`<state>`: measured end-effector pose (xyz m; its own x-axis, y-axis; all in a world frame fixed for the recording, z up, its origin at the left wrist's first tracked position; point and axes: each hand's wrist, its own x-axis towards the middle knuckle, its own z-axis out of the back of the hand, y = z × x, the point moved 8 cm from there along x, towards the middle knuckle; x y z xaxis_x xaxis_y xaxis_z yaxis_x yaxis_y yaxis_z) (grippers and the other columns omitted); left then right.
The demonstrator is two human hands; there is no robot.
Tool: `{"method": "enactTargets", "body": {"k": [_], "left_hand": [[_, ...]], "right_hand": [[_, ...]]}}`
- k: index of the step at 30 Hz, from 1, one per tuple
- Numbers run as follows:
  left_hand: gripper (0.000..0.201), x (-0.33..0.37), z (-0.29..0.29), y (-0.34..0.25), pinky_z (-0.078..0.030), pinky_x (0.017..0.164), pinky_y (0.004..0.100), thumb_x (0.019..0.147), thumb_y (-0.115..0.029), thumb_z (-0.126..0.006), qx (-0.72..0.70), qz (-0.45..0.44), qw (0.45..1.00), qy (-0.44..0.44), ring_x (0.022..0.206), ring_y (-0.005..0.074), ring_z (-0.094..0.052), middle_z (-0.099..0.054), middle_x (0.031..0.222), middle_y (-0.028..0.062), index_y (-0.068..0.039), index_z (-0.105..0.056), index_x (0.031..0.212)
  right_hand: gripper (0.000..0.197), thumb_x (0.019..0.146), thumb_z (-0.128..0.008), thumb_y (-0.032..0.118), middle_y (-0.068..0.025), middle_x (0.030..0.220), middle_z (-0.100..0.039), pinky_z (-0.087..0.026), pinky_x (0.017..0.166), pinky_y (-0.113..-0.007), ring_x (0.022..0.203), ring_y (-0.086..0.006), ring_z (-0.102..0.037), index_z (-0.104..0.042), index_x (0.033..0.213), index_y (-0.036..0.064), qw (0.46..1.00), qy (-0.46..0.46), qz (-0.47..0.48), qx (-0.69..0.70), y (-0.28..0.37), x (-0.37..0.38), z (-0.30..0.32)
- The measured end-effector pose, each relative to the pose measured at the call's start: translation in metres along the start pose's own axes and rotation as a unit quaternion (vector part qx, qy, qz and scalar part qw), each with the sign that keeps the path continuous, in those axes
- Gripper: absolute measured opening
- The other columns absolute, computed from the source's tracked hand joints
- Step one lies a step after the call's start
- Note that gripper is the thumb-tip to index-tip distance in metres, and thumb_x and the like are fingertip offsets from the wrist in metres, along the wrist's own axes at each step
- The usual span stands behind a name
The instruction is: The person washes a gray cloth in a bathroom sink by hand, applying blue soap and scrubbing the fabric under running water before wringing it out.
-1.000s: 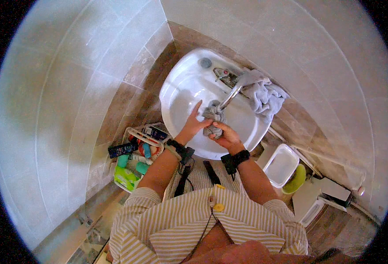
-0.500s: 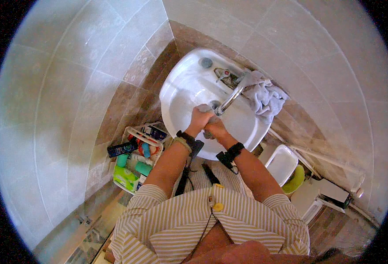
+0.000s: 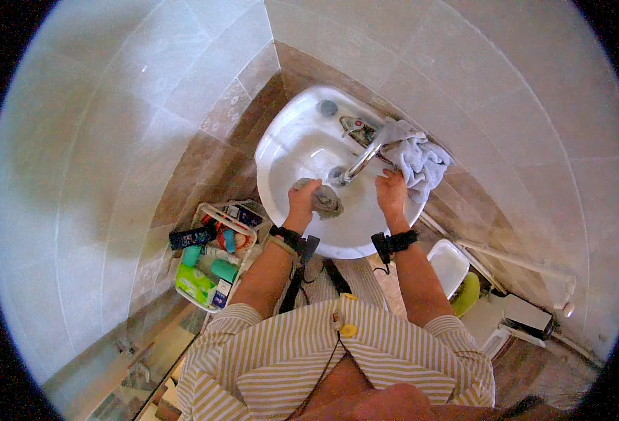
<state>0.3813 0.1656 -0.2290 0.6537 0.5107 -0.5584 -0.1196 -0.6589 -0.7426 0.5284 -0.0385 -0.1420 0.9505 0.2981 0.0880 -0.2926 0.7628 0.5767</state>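
A balled-up grey cloth, bunched and wet-looking, is in my left hand over the basin of the white sink. My fingers and thumb close around its left side. My right hand is over the basin's right side with nothing visible in it, its fingers loosely apart. Beside those fingertips hangs a light grey towel; I cannot tell whether they touch it. The curved chrome spout reaches between my hands, its end near the drain.
A faucet body with a red-marked knob stands at the sink's back. On the left, a white basket holds several bottles and packets. A white basin and a green bowl are at lower right. Tiled walls meet behind the sink.
My hands have come apart. The left has moved slightly left and down with the grey cloth; the right has let go of it and moved right, toward the towel.
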Motion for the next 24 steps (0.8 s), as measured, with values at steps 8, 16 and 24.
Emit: {"method": "enactTargets", "body": {"k": [8, 16, 24], "left_hand": [[0.016, -0.018, -0.021, -0.012, -0.045, 0.062, 0.0293, 0.069, -0.013, -0.068, 0.021, 0.028, 0.999, 0.008, 0.066, 0.0164, -0.057, -0.060, 0.075, 0.0052, -0.001, -0.061, 0.078], [0.013, -0.030, -0.051, -0.002, -0.047, 0.061, 0.0288, 0.072, -0.013, -0.067, 0.007, 0.072, 0.990, 0.117, 0.065, 0.0156, -0.057, -0.061, 0.075, 0.0032, -0.003, -0.062, 0.079], [0.050, -0.042, -0.068, -0.020, -0.042, 0.083, 0.0370, 0.069, -0.021, -0.071, 0.570, -0.247, 0.766, 0.167, 0.110, 0.0271, -0.043, -0.048, 0.119, 0.0127, -0.005, -0.051, 0.112]], "right_hand": [[0.037, 0.078, -0.060, 0.021, -0.0176, 0.099, -0.060, -0.048, 0.067, -0.032, 0.081, -0.0252, -0.062, -0.054, 0.103, -0.0061, 0.993, 0.050, 0.062, 0.088, -0.005, 0.000, -0.044], [0.056, 0.082, -0.058, 0.041, -0.0132, 0.118, -0.051, -0.043, 0.087, -0.042, 0.103, -0.0278, -0.054, -0.045, 0.120, 0.0026, 0.434, 0.468, -0.396, 0.661, 0.054, -0.099, -0.064], [0.044, 0.079, -0.063, 0.027, -0.0073, 0.100, -0.058, -0.049, 0.070, -0.031, 0.085, -0.0210, -0.058, -0.050, 0.114, 0.0034, 0.548, 0.510, -0.299, 0.592, 0.041, -0.117, -0.088]]}}
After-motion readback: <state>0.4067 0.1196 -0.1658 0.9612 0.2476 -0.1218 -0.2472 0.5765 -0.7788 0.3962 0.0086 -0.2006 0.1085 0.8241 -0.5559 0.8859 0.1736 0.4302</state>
